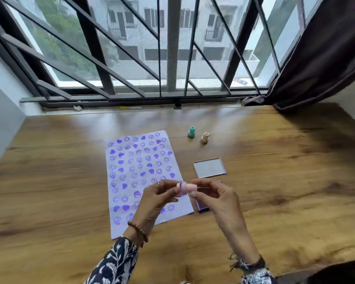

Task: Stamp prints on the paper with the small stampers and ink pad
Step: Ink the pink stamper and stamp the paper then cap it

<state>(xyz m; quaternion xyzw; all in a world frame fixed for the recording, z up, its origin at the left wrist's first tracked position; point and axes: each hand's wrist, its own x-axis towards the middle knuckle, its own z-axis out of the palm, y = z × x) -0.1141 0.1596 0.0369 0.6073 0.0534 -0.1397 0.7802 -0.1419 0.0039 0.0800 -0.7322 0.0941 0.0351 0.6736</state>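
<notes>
I hold the pink stamper sideways above the lower part of the paper, my left hand pinching its stamping end and my right hand pinching its handle. The paper is covered with purple smileys and hearts. The ink pad lies just beside the paper's right edge, partly under my right hand, its lid farther back. A teal stamper and a beige stamper stand on the wooden table beyond.

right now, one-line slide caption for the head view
Both hands, left and right, hold a pink stamper above the purple-stamped paper.
</notes>
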